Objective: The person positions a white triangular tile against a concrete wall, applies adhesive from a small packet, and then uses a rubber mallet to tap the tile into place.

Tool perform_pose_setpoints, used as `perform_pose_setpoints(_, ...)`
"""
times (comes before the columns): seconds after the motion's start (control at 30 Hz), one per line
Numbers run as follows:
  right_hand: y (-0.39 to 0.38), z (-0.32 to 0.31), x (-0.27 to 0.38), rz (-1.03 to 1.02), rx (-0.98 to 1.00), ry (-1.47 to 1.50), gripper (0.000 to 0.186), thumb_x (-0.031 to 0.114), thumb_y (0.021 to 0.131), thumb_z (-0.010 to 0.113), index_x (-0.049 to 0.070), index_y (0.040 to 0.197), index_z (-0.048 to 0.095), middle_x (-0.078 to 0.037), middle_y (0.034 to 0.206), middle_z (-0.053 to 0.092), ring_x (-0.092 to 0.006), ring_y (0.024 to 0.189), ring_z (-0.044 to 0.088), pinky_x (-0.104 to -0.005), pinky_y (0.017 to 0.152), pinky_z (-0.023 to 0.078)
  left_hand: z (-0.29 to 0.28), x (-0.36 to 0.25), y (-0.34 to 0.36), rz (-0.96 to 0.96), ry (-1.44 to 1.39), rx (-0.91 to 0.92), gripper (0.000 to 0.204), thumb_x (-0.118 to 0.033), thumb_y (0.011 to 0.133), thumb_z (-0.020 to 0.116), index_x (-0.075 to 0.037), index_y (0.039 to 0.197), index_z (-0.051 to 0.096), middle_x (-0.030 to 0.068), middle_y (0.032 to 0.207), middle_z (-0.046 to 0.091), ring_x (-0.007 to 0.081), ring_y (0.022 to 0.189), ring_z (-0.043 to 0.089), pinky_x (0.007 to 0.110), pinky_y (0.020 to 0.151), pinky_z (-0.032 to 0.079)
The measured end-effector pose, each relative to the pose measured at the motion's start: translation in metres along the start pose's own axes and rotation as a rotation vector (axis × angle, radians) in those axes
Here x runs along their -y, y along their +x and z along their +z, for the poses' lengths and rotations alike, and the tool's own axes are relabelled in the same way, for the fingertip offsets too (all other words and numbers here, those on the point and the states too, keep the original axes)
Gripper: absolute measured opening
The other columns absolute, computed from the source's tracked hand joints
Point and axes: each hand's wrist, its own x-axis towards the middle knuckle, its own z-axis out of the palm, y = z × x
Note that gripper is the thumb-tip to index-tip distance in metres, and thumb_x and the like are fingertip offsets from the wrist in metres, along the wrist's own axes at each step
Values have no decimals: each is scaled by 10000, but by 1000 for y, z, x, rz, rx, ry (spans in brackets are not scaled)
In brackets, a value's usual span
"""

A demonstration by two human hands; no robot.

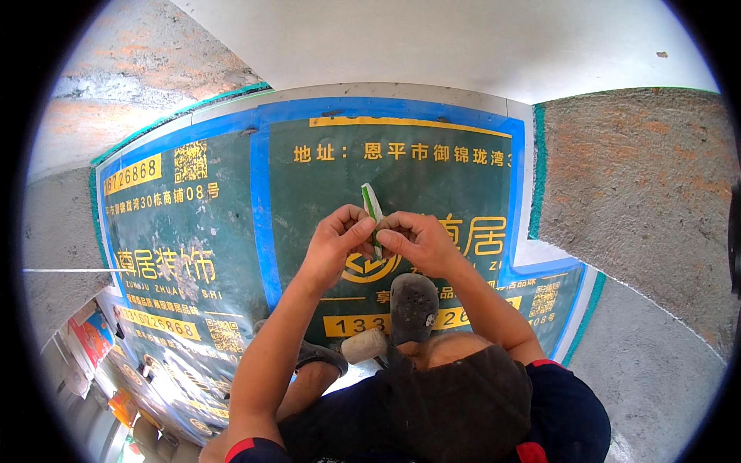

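Near the middle of the view, a slim white and green packet (370, 199) is held upright between my two hands, its top end showing above the fingers. My left hand (346, 235) pinches it from the left with thumb and fingers, and my right hand (409, 239) pinches it from the right, close beside. Below them are my grey clog (411, 305) and a pale cylinder (363, 346), possibly a roller, lying by my legs. The green printed floor sheet (324, 193) lies beneath, edged with blue tape (262, 216).
Rough grey plastered surfaces (633, 177) border the sheet left and right, with a smooth white surface (432, 42) beyond it. A thin white cord (73, 270) crosses at the left. Assorted items (93, 339) sit at the lower left edge.
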Motion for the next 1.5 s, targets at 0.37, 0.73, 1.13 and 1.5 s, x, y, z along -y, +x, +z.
perform_pose_setpoints(0.37, 2, 7, 5, -2, -67, -304, 234, 224, 985, 620, 1, 1042, 664, -107, 829, 706, -143, 715, 664, -306, 669, 519, 18, -7, -5, 165, 507, -209, 168, -175, 977, 601, -11, 948, 588, 83, 749, 639, 164, 647, 622, 314, 612, 510)
perform_pose_setpoints(0.73, 4, 32, -10, -67, -329, -173, 205, 190, 1009, 571, 4, 1006, 658, -19, 774, 635, -78, 686, 548, -260, 637, 464, 23, -4, -6, 215, 558, -371, 167, -133, 949, 541, 11, 868, 514, 131, 698, 596, 202, 631, 626, 362, 592, 521)
perform_pose_setpoints(1.13, 1, 29, -4, -81, -235, -177, 194, 193, 1019, 552, 12, 980, 611, -38, 778, 605, -88, 739, 557, -274, 668, 467, 16, -6, -3, 188, 363, -198, 90, -92, 972, 518, -16, 924, 520, 31, 791, 589, 80, 683, 575, 266, 600, 504)
perform_pose_setpoints(1.5, 12, 17, 13, -310, -221, -386, 254, 264, 1016, 582, 12, 992, 591, -113, 764, 621, -179, 674, 621, -329, 625, 487, 22, -23, -8, 130, 601, -42, 138, -122, 943, 538, 6, 961, 587, 51, 796, 612, 105, 691, 545, 294, 625, 463)
